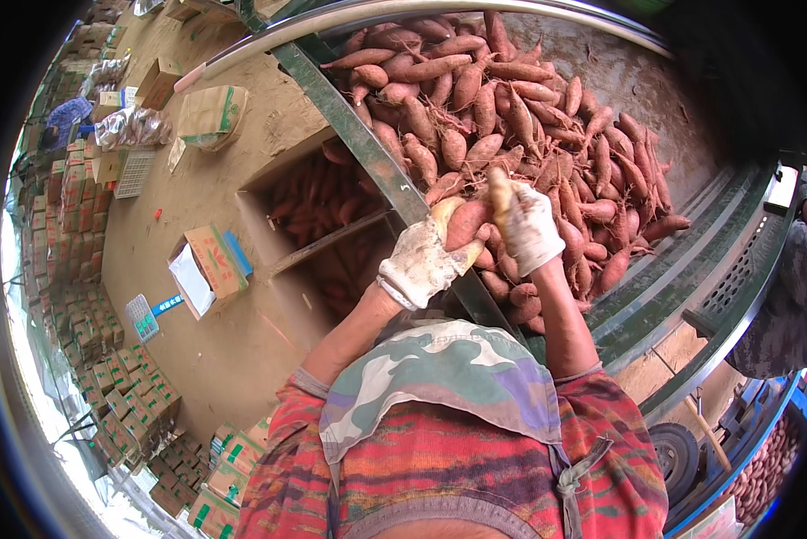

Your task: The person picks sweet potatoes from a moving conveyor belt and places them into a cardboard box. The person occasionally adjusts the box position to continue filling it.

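My left hand (430,252), in a soiled white work glove with yellowish fingers, grips a plump reddish sweet potato (469,224). Close to its right side is my right hand (521,219), gloved the same way, its fingers raised and partly curled; whether it holds anything I cannot tell. Both hands are over the near edge of a large pile of sweet potatoes (484,108) with rootlets, lying on a metal sorting bed. A green metal rail (370,145) borders the pile. Left of the rail stand two open cardboard boxes (289,259) with sweet potatoes inside.
On the floor at left are a small cardboard box (216,261) with white paper, a scale's keypad display (142,318), and a wrapped bundle (213,116). Stacked cartons (124,404) line the far left. A person (70,121) is at upper left, another (791,290) at right.
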Demonstrator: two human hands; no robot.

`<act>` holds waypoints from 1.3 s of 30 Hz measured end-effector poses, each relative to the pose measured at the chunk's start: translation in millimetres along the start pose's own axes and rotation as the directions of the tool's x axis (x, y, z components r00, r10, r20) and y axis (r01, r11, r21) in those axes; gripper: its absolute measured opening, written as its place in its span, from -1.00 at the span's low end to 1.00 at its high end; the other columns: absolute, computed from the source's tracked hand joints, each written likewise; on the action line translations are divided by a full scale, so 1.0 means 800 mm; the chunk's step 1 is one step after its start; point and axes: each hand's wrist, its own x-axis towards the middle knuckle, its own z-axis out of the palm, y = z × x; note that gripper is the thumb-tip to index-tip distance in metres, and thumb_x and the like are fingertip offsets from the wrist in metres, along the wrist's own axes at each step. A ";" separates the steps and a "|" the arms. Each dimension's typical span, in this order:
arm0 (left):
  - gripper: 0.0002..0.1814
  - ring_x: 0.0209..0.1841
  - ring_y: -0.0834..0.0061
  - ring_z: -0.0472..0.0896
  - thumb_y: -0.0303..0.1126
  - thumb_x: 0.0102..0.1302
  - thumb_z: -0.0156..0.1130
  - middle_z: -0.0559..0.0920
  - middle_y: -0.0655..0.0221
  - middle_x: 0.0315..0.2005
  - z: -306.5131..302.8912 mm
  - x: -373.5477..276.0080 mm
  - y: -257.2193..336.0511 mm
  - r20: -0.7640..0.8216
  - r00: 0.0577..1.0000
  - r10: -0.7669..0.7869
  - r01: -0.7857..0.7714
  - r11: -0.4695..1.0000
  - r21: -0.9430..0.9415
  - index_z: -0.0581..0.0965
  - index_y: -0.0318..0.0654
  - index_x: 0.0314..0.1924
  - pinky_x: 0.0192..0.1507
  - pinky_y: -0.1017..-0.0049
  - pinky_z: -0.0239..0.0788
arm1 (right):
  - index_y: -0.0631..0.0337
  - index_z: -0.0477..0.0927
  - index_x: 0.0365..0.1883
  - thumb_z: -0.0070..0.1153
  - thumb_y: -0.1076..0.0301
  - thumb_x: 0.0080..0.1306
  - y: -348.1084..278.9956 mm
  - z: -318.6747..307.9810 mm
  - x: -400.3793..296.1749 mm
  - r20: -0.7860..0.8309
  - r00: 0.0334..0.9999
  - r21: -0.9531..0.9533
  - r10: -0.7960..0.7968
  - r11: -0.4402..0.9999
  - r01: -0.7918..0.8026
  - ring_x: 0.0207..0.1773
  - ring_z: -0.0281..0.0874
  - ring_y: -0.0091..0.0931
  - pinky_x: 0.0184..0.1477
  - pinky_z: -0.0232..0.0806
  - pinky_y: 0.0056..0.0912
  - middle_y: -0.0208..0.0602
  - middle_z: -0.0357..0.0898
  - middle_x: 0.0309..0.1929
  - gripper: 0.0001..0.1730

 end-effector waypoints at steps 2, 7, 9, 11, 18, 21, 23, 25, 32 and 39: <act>-0.32 -0.22 -0.14 0.61 -0.05 0.11 0.37 0.63 -0.05 -0.28 0.002 -0.015 -0.002 -0.035 0.992 -0.121 0.124 0.989 0.081 0.35 -0.19 0.14 -0.18 0.09 0.48 | 0.20 0.56 -0.47 0.02 0.18 0.42 -0.012 0.013 -0.008 0.062 0.858 -0.576 -0.510 0.684 0.448 -0.32 0.56 -0.20 -0.23 0.42 -0.22 -0.05 0.58 -0.39 -0.67; -0.37 -0.18 0.00 0.65 -0.10 0.09 0.42 0.64 0.06 -0.21 -0.046 -0.039 -0.031 -0.374 0.924 -0.084 0.169 0.965 0.203 0.40 -0.08 0.13 -0.15 0.19 0.49 | 0.23 0.50 -0.01 0.18 -0.09 0.25 0.008 -0.006 0.100 -0.081 0.985 -0.408 -0.154 0.907 0.109 -0.05 0.60 -0.12 0.00 0.43 -0.11 0.08 0.62 -0.13 -0.42; -0.32 -0.02 0.09 0.61 -0.19 0.12 0.40 0.60 0.04 -0.06 -0.076 -0.049 -0.052 -0.574 0.803 -0.162 0.309 0.936 0.167 0.35 -0.14 0.23 -0.01 0.24 0.44 | 0.22 0.48 0.03 0.18 -0.11 0.24 0.005 0.001 0.142 -0.052 0.998 -0.643 0.031 0.763 -0.057 -0.04 0.61 -0.14 0.04 0.42 -0.11 0.04 0.63 -0.10 -0.39; -0.36 0.04 0.36 0.57 -0.24 0.20 0.40 0.49 0.17 0.13 -0.100 -0.070 -0.124 -0.525 0.818 -0.235 0.273 0.962 -0.006 0.37 -0.17 0.25 0.07 0.38 0.42 | 0.19 0.45 0.10 0.15 -0.08 0.23 0.029 0.046 0.174 0.130 0.985 -0.756 0.112 0.654 0.026 0.06 0.58 -0.16 0.21 0.27 0.02 0.02 0.61 -0.01 -0.38; -0.55 -0.17 0.42 0.63 -0.33 0.20 0.36 0.61 0.21 -0.07 -0.068 -0.083 -0.089 -0.347 0.905 -0.246 0.239 0.969 -0.062 0.51 -0.21 0.09 -0.12 0.43 0.51 | 0.14 0.38 0.24 0.28 0.03 0.07 0.116 0.122 0.199 0.082 0.997 -0.720 0.007 0.692 0.054 0.06 0.53 -0.08 0.26 0.15 0.13 0.02 0.61 0.00 -0.22; -0.61 -0.16 0.53 0.62 -0.38 0.26 0.31 0.62 0.28 -0.08 -0.067 -0.071 -0.085 -0.296 0.896 -0.332 0.217 0.907 -0.362 0.51 -0.26 0.09 -0.11 0.50 0.50 | 0.07 0.37 0.27 0.33 0.11 0.16 0.119 0.065 0.200 0.279 0.959 -0.063 0.050 0.997 -0.034 -0.14 0.56 -0.45 -0.01 0.45 -0.36 -0.27 0.58 -0.04 -0.27; -0.63 -0.14 0.59 0.61 -0.45 0.29 0.28 0.61 0.32 -0.07 -0.069 -0.065 -0.069 -0.214 0.890 -0.402 0.229 0.801 -0.553 0.51 -0.29 0.09 -0.11 0.57 0.49 | 0.09 0.36 0.30 0.31 0.09 0.17 0.079 0.026 0.159 0.472 0.881 0.497 -0.025 0.833 -0.243 0.05 0.51 -0.46 0.06 0.40 -0.40 -0.32 0.55 0.06 -0.25; -0.60 -0.13 0.56 0.60 -0.48 0.27 0.30 0.61 0.30 -0.07 -0.065 -0.039 -0.035 -0.135 0.915 -0.381 0.159 0.647 -0.746 0.49 -0.29 0.11 -0.10 0.56 0.50 | 0.16 0.31 0.32 0.21 0.09 0.28 0.042 0.009 0.115 0.389 0.919 0.675 -0.061 0.697 -0.240 0.09 0.45 -0.51 0.09 0.38 -0.42 -0.35 0.49 0.10 -0.30; -0.28 -0.41 0.60 0.58 -0.44 0.09 0.42 0.59 0.30 -0.33 -0.033 0.044 -0.012 0.104 0.974 -0.201 0.190 0.477 -0.858 0.29 -0.31 0.23 -0.46 0.60 0.45 | 0.22 0.48 0.11 0.08 -0.05 0.39 -0.025 0.027 0.010 0.180 0.973 0.414 -0.144 0.908 0.058 -0.01 0.46 -0.53 0.01 0.38 -0.42 -0.29 0.57 -0.04 -0.46; -0.66 -0.65 0.74 0.41 -0.36 0.15 0.39 0.56 0.49 -0.45 -0.013 -0.008 0.028 0.348 0.903 -0.253 0.426 0.642 -0.638 0.46 -0.17 -0.11 -0.72 0.70 0.20 | 0.24 0.60 -0.02 -0.01 0.09 0.46 -0.016 0.005 -0.005 0.505 0.853 0.119 -0.130 0.990 0.081 -0.16 0.57 -0.49 -0.05 0.40 -0.43 -0.31 0.64 -0.21 -0.61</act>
